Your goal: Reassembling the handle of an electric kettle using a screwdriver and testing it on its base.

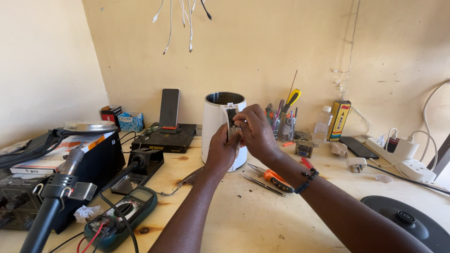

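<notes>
Here both hands, left (pixel 222 150) and right (pixel 255 133), grip the white kettle's (pixel 215 122) handle, pressing its upright back side.

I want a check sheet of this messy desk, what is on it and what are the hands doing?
Surface: wooden bench, pale, scuffed.
Job's things: white kettle upright, lid off; handle part gripped by both hands.
Clutter: multimeter, orange pliers, tweezers, tool cup, black kettle base, plastic bottle.
Grippers: left hand and right hand both on the kettle's handle.
Cables: white leads hanging from above; power strip with plugs.
Surroundings: cream wall, cracked at the right.
</notes>
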